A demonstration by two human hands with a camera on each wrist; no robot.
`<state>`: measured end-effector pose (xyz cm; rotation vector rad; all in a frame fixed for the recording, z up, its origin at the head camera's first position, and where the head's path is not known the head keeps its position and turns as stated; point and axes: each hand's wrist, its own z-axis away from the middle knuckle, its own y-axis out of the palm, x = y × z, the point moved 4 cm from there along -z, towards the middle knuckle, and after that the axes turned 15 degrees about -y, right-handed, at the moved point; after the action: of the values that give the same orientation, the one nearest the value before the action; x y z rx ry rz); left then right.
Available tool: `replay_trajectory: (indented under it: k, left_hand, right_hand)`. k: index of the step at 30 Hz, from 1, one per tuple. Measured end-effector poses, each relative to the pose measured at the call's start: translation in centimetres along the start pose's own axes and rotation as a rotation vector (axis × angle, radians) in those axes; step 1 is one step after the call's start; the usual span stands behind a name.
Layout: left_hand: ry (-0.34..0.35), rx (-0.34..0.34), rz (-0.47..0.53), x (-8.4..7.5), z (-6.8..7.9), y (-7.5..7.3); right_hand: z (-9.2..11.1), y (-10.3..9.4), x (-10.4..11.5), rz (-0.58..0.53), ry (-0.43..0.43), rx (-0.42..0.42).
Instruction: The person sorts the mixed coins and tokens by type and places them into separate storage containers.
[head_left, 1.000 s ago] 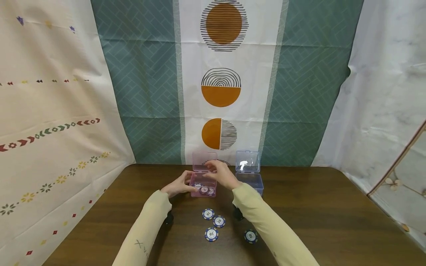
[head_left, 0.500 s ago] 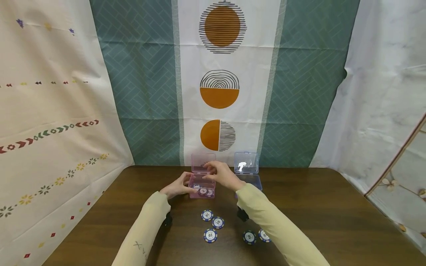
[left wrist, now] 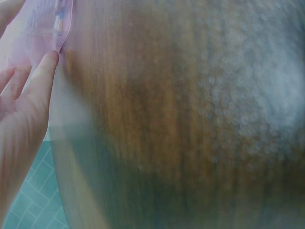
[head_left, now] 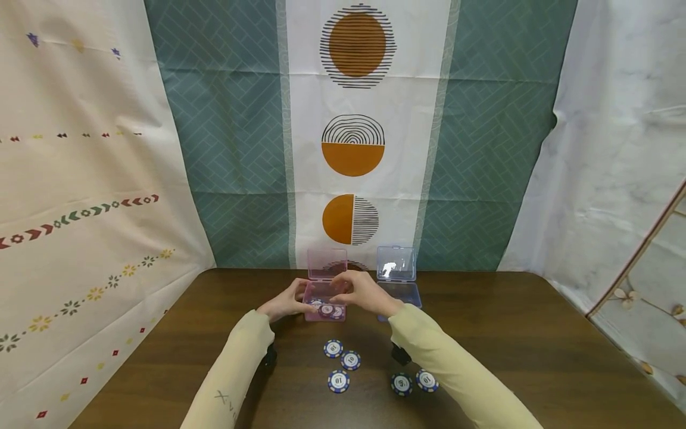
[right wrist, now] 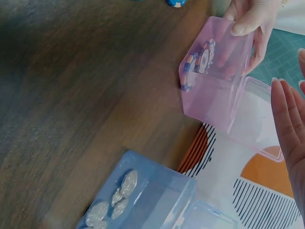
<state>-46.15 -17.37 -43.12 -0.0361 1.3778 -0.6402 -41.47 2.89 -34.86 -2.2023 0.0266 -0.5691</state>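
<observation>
My left hand (head_left: 286,300) grips the left side of a clear pink plastic box (right wrist: 214,93), thumb at its front and fingers around the side. The box's hinged lid (head_left: 327,263) stands raised at the back. Several poker chips (head_left: 327,310) lie inside along its front wall. My right hand (head_left: 367,292) hovers at the pink box's right side, fingers bent loosely in the head view; nothing shows between them. In the right wrist view only part of that hand's fingers (right wrist: 287,112) appears.
Right of the pink box stands a clear blue box (right wrist: 155,183), lid up, with several silver coin-like discs (right wrist: 125,191) inside. Three blue-and-white poker chips (head_left: 339,381) lie on the wooden table (head_left: 482,333) in front, two more chips (head_left: 401,384) nearer my right sleeve. Fabric hangs behind.
My right hand has lowered slightly and shifted right above the pink box. My right forearm has swung rightward, uncovering a second chip beside it. The left hand keeps its grip.
</observation>
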Motion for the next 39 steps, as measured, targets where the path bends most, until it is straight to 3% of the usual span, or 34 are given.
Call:
replay_trajectory:
  k: [6, 12, 19, 26, 39]
  left_hand:
    - [0.013, -0.004, -0.004, 0.1, 0.0, 0.0]
    - [0.014, -0.013, -0.003, -0.2, 0.4, 0.2]
    - [0.091, 0.015, -0.028, -0.4, 0.8, 0.2]
    - [0.022, -0.012, 0.001, -0.4, 0.2, 0.1]
    - [0.021, -0.004, 0.014, -0.4, 0.4, 0.1]
  right_hand:
    - [0.4, 0.0, 0.3, -0.026, -0.012, 0.017]
    - [1.2, 0.5, 0.1, -0.081, 0.025, 0.087]
    - [2.4, 1.0, -0.4, -0.161, 0.07, 0.169]
    - [3.2, 1.4, -0.2, -0.244, 0.093, 0.22]
    - [5.1, 2.8, -0.5, -0.257, 0.143, 0.36]
